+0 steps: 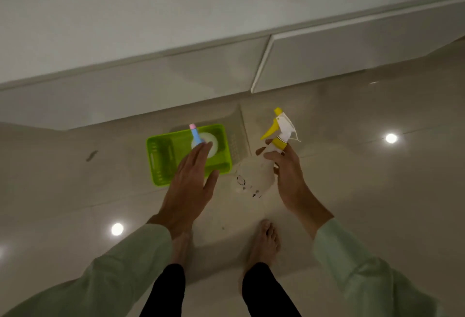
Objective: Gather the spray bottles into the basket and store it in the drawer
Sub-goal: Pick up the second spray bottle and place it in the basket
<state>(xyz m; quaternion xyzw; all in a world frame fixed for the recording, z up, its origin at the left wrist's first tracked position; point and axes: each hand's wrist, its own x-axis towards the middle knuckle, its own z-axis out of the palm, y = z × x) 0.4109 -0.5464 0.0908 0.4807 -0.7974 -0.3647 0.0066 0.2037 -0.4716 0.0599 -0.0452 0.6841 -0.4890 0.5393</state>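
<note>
A lime green slatted basket [164,156] sits on the glossy floor in front of me. Inside it stands a white bottle [210,140] with a blue and pink spray head [195,134]. My left hand [192,180] hovers over the basket's right half, fingers straight and apart, holding nothing; its fingertips are near that spray head. My right hand [284,165] grips the neck of a clear spray bottle [254,178] with a yellow and white trigger head [279,127], held above the floor just right of the basket.
A white low cabinet runs across behind the basket, with a drawer front [339,57] at the right standing slightly out. My bare feet [264,238] are on the tile floor below my hands. Ceiling lights reflect on the floor [390,138].
</note>
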